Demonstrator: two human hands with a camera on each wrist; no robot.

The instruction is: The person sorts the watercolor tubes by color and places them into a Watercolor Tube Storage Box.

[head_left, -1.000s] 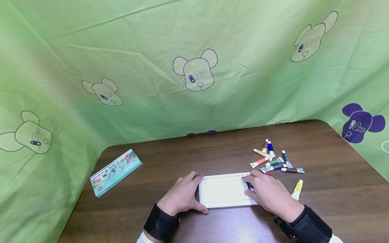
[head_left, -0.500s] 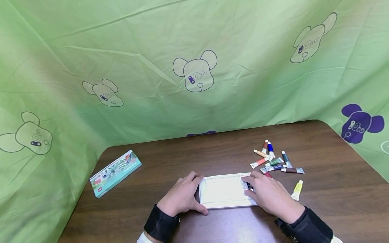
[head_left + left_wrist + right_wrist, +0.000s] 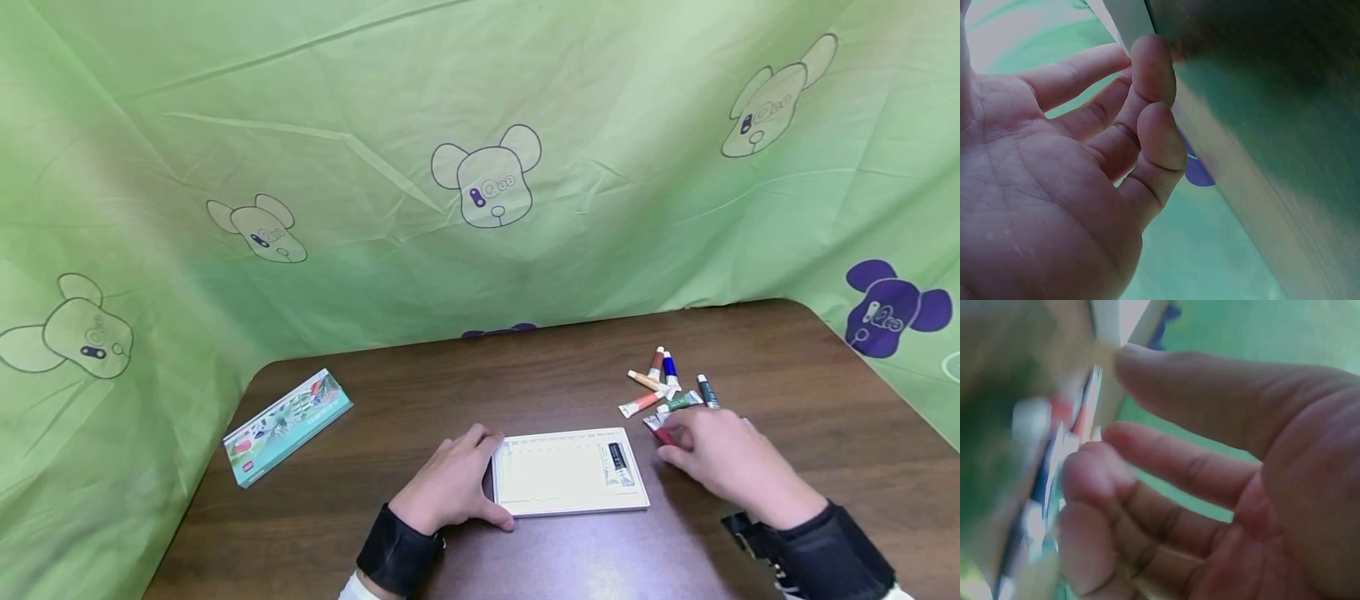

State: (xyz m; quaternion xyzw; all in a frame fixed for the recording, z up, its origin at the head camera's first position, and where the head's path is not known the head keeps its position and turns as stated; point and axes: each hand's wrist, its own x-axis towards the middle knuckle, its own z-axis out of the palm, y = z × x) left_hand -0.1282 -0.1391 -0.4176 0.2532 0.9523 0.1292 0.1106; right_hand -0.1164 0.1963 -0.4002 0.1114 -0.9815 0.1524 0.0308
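Observation:
My left hand (image 3: 455,479) holds the left end of a shallow white tray (image 3: 547,510), thumb at the near corner and fingers at the far one. The left wrist view shows its fingertips beside the tray's pale edge (image 3: 1124,25). A paint tube with a black band (image 3: 617,457) lies inside the tray at the right end. My right hand (image 3: 731,458) is over the near side of a paint tube pile, thumb and fingers apart around a red paint tube (image 3: 662,432). Blur in the right wrist view (image 3: 1210,469) hides whether they touch it.
Several more paint tubes lie just behind the right hand, among them an orange (image 3: 640,405), a green (image 3: 680,402) and a blue one (image 3: 670,367). A turquoise box (image 3: 287,427) lies at the table's left. Green cloth (image 3: 375,208) hangs behind the table.
My right hand has let go of the black-banded tube, leaving it in the tray, and has moved right to the pile. It now covers the yellow tube. The left hand has stayed put.

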